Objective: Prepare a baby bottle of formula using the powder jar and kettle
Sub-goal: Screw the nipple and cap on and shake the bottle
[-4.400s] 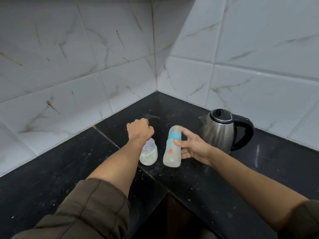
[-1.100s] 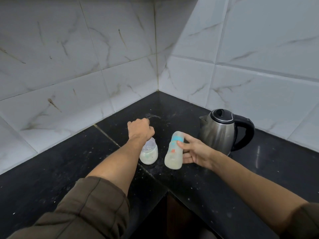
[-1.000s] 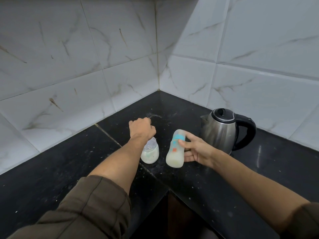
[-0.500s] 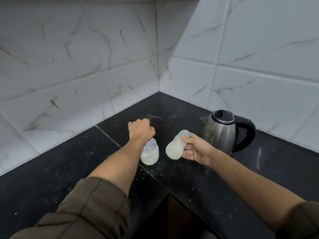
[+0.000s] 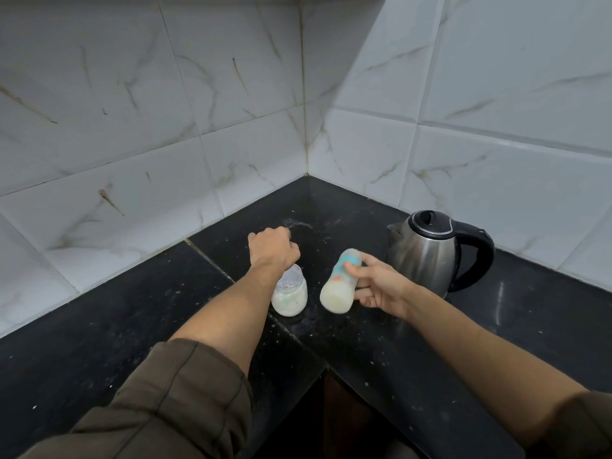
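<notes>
The baby bottle (image 5: 337, 288), cloudy with pale milky formula and ringed by a teal collar, is lifted off the counter in my right hand (image 5: 377, 286). It is tilted, with its base toward me and its cap end away. A small clear powder jar (image 5: 289, 296) with white powder in its bottom stands on the black counter (image 5: 381, 346) just left of the bottle. My left hand (image 5: 273, 248) is closed in a fist over the jar's top and hides its rim. The steel kettle (image 5: 425, 256), lid down and black handle to the right, stands behind my right hand.
White marble-look tiles (image 5: 231, 111) form the corner behind the counter. Powder specks are scattered on the counter around the jar. The counter's inner edge (image 5: 326, 367) drops off close to me, between my forearms.
My right hand has lifted the bottle from upright on the counter and swung it, nearly flat half a second ago and less tilted now. My left hand and the jar have stayed put.
</notes>
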The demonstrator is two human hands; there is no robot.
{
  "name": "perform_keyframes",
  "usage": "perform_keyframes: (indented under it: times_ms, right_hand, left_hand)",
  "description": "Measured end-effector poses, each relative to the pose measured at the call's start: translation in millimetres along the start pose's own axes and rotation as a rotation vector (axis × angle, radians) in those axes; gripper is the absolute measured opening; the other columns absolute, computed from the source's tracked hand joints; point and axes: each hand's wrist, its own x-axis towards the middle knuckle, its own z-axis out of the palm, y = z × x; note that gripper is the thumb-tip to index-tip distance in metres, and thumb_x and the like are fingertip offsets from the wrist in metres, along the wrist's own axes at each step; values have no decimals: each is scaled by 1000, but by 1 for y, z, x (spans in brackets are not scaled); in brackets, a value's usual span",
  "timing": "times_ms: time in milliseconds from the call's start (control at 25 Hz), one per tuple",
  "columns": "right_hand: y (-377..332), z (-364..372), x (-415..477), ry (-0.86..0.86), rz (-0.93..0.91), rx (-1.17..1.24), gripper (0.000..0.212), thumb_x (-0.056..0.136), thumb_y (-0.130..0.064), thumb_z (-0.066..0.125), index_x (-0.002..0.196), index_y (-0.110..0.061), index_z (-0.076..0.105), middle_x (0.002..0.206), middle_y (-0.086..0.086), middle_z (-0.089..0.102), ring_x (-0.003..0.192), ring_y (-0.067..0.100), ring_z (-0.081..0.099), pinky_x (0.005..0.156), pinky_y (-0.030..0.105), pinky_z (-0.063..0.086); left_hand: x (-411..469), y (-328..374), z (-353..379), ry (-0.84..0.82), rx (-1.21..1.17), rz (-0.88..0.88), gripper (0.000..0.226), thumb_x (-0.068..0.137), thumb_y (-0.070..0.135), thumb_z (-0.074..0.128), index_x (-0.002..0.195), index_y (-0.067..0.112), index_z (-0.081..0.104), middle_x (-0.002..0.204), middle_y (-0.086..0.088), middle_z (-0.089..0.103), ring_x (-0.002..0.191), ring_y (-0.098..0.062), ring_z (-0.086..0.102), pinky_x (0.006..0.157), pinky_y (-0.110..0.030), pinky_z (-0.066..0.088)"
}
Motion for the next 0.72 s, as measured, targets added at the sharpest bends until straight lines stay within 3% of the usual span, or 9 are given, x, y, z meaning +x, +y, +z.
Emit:
perform_keyframes:
  times_ms: [80, 240, 400, 560, 720]
  right_hand:
    - [-2, -1, 0, 25, 20, 28, 40, 99, -35, 72, 136, -27, 59, 118, 23, 77, 69, 20, 68, 49, 21, 53]
    - [8, 0, -2, -139, 32, -125, 48, 96, -34, 76, 139, -36, 56, 112, 18, 80, 67, 17, 71, 52, 23, 55]
    - [2, -4, 3, 86, 92, 17, 40, 101, -33, 70, 138, -22, 59, 104, 18, 80, 63, 20, 73, 43, 21, 51]
    - [7, -1, -1, -78, 35, -104, 51, 95, -31, 78, 142, -34, 56, 108, 17, 81, 63, 16, 65, 51, 23, 56]
    - [-8, 3, 0, 72, -89, 81, 52, 97, -29, 76, 143, -36, 54, 113, 19, 80, 79, 25, 70, 53, 25, 58]
  left_hand:
    - [0, -2, -2, 3, 3, -7, 27, 98, 31, 53, 112, 19, 72, 85, -2, 72, 78, -22, 63, 96, -44, 44]
    - [1, 1, -4, 5, -10, -3, 27, 97, 30, 53, 113, 20, 73, 87, -2, 73, 77, -21, 59, 97, -44, 43]
    - [0, -3, -6, 5, -9, -10, 27, 98, 30, 53, 114, 19, 73, 86, -2, 73, 76, -21, 58, 98, -44, 43]
    - [-2, -2, -6, -5, -20, -9, 26, 100, 31, 54, 115, 19, 72, 88, -2, 73, 77, -19, 59, 103, -46, 43]
    - [-5, -2, -5, -2, -17, -8, 26, 99, 30, 54, 114, 19, 72, 88, -2, 72, 76, -18, 57, 103, -47, 43]
